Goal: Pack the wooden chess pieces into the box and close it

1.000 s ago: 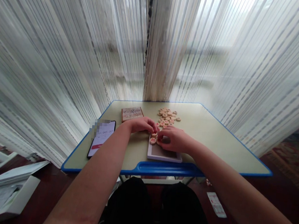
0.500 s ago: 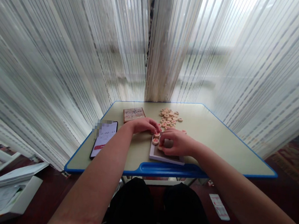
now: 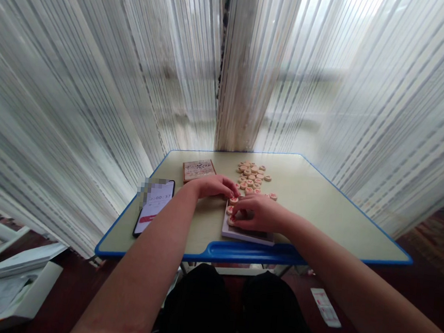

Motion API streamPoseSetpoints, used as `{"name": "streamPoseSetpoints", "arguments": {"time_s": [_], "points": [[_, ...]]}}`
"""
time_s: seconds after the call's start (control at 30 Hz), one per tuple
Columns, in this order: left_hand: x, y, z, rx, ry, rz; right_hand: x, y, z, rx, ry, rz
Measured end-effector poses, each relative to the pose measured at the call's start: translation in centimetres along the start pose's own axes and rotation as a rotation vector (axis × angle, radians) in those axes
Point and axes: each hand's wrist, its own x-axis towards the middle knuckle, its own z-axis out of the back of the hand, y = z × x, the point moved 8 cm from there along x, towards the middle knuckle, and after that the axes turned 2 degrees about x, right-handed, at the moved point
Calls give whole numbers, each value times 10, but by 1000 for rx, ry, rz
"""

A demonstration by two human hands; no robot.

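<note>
My right hand (image 3: 259, 211) pinches a disc (image 3: 231, 222) in the shallow tray (image 3: 241, 236), whose left wall perhaps serves as a stop. My left hand (image 3: 214, 186) curls at the far corner, perhaps steadying it; its grip I cannot tell. Loose discs (image 3: 252, 176) lie beyond.

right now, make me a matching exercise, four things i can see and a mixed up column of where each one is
1. phone
2. right hand
3. heaped round pieces
4. blue trough

A. beyond the tray
B. at the near edge of the table
C. over the tray
D. by the table's left edge

Pairs: 1-D, 2-C, 3-A, 4-B
</note>
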Motion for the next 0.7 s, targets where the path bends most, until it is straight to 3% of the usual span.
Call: {"name": "streamPoseSetpoints", "arguments": {"time_s": [0.7], "points": [[-1,-2,1,51,-40,18,1,1,-4,19,30,14]]}}
